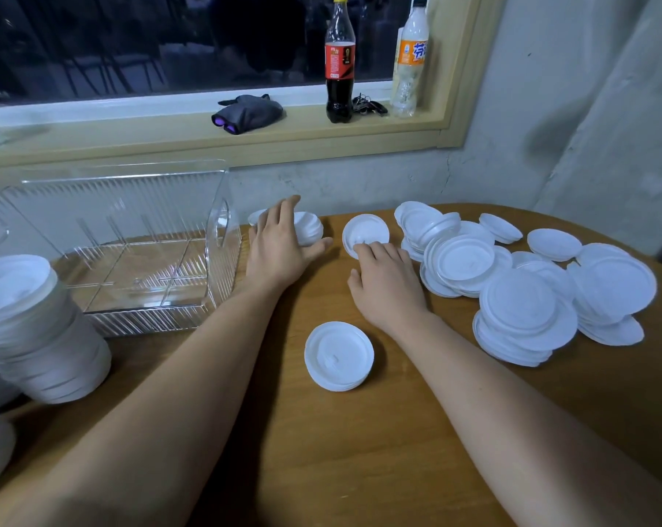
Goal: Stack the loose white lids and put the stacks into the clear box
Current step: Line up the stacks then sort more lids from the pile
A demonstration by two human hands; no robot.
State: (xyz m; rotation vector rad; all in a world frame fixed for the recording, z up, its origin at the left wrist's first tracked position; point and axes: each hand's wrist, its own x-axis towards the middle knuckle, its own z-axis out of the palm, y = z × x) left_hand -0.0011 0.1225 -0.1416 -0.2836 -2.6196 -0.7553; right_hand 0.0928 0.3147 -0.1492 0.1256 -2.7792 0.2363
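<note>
Reaching forward over the wooden table, the person's left hand lies on a small stack of white lids that rests on its side just right of the clear box. The fingers are spread and fairly straight over the top of that stack, and the thumb points out to the right, apart from them. Whether the palm presses down cannot be told.

The right hand sits a little nearer. Its bent fingertips touch the near rim of a single lid, while the thumb stays off to the left and touches nothing. That lid lies between the sideways stack and the big loose pile of lids, which spreads across the right side of the table in overlapping heaps.

A short, neat stack of lids stands on its own in the near middle, between the two forearms. At the far left edge, a tall leaning stack of lids stands in front of the box.

The clear box stands upright at the back left, against the wall, with ribbed sides and thin dividers showing through them.

On the window sill behind are a dark bundle, a cola bottle, a set of keys and an orange drink bottle.
</note>
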